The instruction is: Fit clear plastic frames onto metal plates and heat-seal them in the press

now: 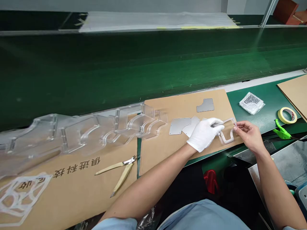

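Observation:
Between my two hands is a clear plastic frame (226,140) with a cut-out middle, tilted above the cardboard. My left hand (203,134), in a white glove, grips its left side with bent fingers. The bare fingers of my right hand (249,135) pinch its right edge. Just left of the glove lie flat grey plates (178,126), partly overlapping and partly hidden by the glove. One more grey plate (205,105) rests alone farther back on the cardboard sheet (155,156).
Clear plastic covers (86,132) lie in a long row at left. Yellow-handled nippers (123,169) rest open on the cardboard. To the right are a wrapped packet (251,103), a tape roll (287,115) and a green clip-like tool (282,130). A green belt (120,67) runs behind.

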Available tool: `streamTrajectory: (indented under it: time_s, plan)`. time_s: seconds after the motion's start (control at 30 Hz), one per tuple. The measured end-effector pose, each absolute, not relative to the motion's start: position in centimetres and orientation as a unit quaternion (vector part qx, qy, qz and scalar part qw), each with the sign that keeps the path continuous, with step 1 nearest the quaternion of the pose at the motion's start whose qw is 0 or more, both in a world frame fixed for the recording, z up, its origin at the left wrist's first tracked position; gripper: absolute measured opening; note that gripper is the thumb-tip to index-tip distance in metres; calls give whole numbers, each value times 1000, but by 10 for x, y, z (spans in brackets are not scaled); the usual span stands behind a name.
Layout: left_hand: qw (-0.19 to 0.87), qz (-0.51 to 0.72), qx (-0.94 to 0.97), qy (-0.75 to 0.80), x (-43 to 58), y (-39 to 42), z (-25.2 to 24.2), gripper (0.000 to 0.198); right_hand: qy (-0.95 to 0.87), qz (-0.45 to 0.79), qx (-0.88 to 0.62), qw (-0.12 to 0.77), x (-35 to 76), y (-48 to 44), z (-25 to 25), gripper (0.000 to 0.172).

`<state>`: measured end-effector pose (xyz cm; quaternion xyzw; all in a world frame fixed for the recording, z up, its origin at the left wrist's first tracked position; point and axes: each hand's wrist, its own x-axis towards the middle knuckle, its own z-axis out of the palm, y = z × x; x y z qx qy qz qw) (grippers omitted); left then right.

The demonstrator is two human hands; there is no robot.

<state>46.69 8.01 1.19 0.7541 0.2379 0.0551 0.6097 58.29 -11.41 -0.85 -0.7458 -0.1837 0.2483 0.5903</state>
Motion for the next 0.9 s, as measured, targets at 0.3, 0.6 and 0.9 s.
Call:
streamTrajectory:
  time_s: [0.3,0.6,0.9]
  plan:
    - [601,61,765,222,468,81,9,21,-182,242,-750,588,584,-115,-9,49]
    - [583,69,779,219,471,81,10,22,-185,233,-756,584,585,-115,-9,44]
    - [549,72,800,230,470,82,9,20,-189,219,-767,573,584,-113,-10,45]
